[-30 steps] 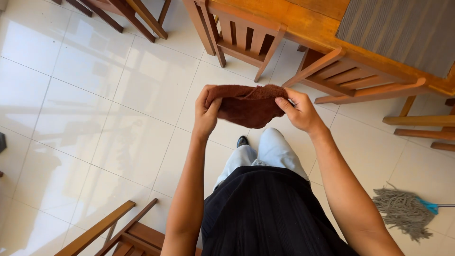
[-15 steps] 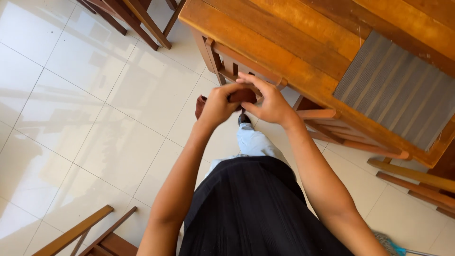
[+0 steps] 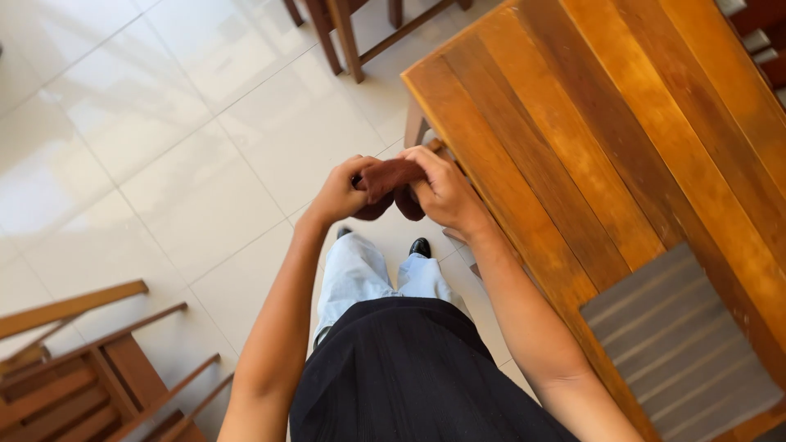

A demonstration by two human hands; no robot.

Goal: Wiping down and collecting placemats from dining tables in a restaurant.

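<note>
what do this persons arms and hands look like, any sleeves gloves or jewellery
Both arms are bare along their whole visible length, with no sleeve reaching the forearms. The left hand and the right hand wear no gloves. No watch, bracelet or ring shows on either wrist or on the fingers that can be seen. Nothing is marked or strapped on the arms.

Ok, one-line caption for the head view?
Both hands, left hand and right hand, bunch a brown cloth beside a wooden table.

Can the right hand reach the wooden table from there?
Probably yes. The right hand, gripping the brown cloth with the left hand, is right beside the wooden table edge, with nothing between.
</note>
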